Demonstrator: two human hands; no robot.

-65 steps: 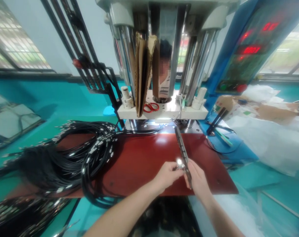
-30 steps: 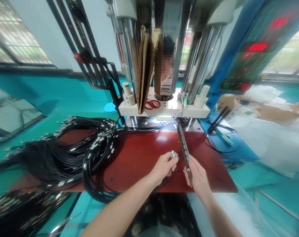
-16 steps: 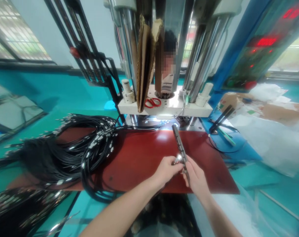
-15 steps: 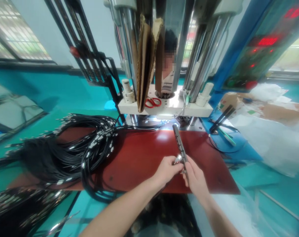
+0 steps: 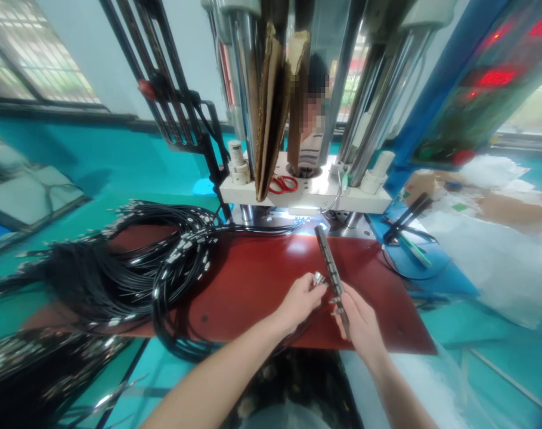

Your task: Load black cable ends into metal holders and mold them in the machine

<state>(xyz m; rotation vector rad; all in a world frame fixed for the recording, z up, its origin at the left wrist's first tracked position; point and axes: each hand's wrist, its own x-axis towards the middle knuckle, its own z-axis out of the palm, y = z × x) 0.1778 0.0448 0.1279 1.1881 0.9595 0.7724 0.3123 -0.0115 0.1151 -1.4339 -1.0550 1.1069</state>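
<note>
- Up close, the left hand [image 5: 300, 301] pinches a small silvery connector [image 5: 318, 278] between thumb and fingertips, holding it just beside a long dark metal bar [image 5: 330, 272].
- The right hand [image 5: 359, 319] is closed around the near end of that bar; the bar slants up and away from the hand, its far end pointing toward the machine's base.
- Connector and bar are very close, but whether they touch cannot be told.
- Both hands hover over the near edge of the red mat [image 5: 262, 280], toward its right half.
- A thin black cable runs down from the left hand toward the mat's near edge.
- A large bundle of black cables [image 5: 132, 271] with silvery ends lies over the left edge of the mat and spills onto the teal table [image 5: 118, 196].
- Beyond the mat's far edge stands a press [image 5: 306, 119] with shiny steel columns; folded cardboard [image 5: 271, 113] leans on its white platform, with red-handled scissors [image 5: 283, 184] just beside it.
- At the right, a blue control cabinet [image 5: 471, 89] shows red lit digits.
- White plastic sheeting [image 5: 489, 250] is heaped along the table's right side.
- Behind the press, part of another person shows between the columns.
</note>
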